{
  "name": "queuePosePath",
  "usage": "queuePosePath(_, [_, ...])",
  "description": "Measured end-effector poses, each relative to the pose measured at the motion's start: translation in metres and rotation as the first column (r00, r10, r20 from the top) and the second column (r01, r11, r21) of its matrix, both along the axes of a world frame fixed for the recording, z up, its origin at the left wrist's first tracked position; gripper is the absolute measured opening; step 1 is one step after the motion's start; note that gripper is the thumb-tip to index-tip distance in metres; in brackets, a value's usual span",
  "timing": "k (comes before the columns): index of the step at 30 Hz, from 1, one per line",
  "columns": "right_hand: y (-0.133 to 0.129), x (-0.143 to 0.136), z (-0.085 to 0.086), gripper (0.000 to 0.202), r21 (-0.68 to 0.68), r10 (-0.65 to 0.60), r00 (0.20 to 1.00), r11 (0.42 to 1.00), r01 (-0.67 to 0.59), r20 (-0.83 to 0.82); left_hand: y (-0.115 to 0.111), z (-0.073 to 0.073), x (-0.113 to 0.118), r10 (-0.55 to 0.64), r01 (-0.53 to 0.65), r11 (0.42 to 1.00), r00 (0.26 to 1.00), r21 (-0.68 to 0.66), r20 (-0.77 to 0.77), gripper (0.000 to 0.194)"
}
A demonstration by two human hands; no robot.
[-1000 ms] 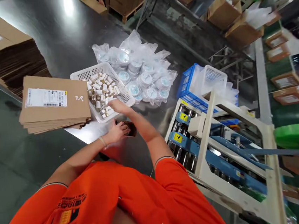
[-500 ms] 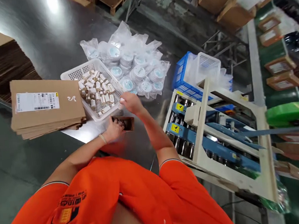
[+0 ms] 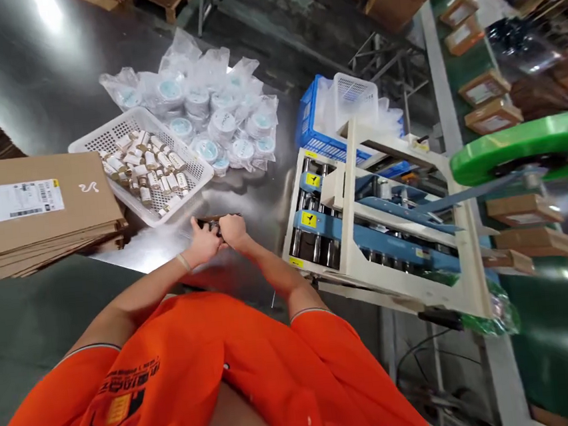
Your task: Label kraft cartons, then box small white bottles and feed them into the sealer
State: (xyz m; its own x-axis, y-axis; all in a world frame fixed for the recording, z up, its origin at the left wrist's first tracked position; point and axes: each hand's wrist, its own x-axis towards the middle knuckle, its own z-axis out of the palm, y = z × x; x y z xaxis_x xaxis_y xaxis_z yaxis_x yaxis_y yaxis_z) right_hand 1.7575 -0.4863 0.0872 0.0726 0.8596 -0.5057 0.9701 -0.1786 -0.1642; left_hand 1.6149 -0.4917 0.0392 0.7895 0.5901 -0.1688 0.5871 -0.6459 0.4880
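Head view: here you are, both hands drawn in close at the near edge of the metal surface (image 3: 262, 198), wrists almost meeting. Your left hand (image 3: 205, 245) curls its fingers round a small brown box (image 3: 221, 216), seemingly to steady it; your right hand (image 3: 233, 230) is bunched at the box's right end, closed up tight, though whether it grips the cardboard or something tucked in the palm, I cannot tell. Your hands cover most of that box

Just beyond it sits the white basket (image 3: 110, 133), angled towards you, small labelled bottles (image 3: 151, 161) heaped loose inside, probably placed there for a short reach. Its raised sides keep them from rolling off. Behind and to the right, clear bags with round tubs (image 3: 222, 122) crowd together, and on the left lies the cardboard stack (image 3: 75, 193), flat and slightly fanned, perhaps so single pieces lift easily
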Motion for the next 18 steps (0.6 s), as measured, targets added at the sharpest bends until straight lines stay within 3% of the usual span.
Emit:
queuePosePath(4, [-0.059, 0.063, 0.003, 0.036, 0.214, -0.171, 0.985, 0.961, 0.175, -0.039, -0.018, -0.002, 0.032, -0.088, 0.089, 0.996, 0.995, -0.009, 0.054, 0.022])
queuePosePath(6, [-0.081, 0.1, 0.0, 0.036, 0.334, -0.355, 0.927, 0.865, 0.375, -0.122, -0.018, -0.003, 0.049, -0.123, 0.124, 0.992, 0.991, -0.017, 0.049, 0.022])
queuePosePath(8, [-0.091, 0.125, -0.009, 0.029, 0.322, -0.509, 0.827, 0.762, 0.562, -0.24, -0.015, -0.004, 0.061, -0.134, 0.135, 0.991, 0.99, -0.023, 0.045, 0.025])
queuePosePath(9, [-0.091, 0.131, -0.016, 0.025, 0.271, -0.542, 0.784, 0.74, 0.616, -0.301, -0.013, -0.004, 0.066, -0.14, 0.141, 0.99, 0.989, -0.025, 0.04, 0.026])
queuePosePath(11, [-0.084, 0.129, -0.031, 0.019, 0.15, -0.532, 0.752, 0.769, 0.621, -0.389, -0.013, -0.005, 0.07, -0.144, 0.144, 0.989, 0.989, -0.021, 0.02, 0.026])
queuePosePath(14, [-0.07, 0.11, -0.047, 0.014, 0.078, -0.426, 0.796, 0.861, 0.503, -0.43, -0.014, -0.006, 0.067, -0.135, 0.136, 0.99, 0.991, -0.025, 0.016, 0.023])
queuePosePath(16, [-0.07, 0.105, -0.047, 0.01, 0.077, -0.343, 0.832, 0.907, 0.414, -0.437, -0.012, -0.008, 0.055, -0.131, 0.138, 0.988, 0.987, -0.071, 0.094, 0.02])
queuePosePath(18, [-0.081, 0.108, -0.042, 0.013, 0.089, -0.218, 0.86, 0.953, 0.289, -0.461, -0.003, -0.013, 0.037, -0.037, 0.074, 0.986, 0.97, -0.149, 0.239, 0.021])
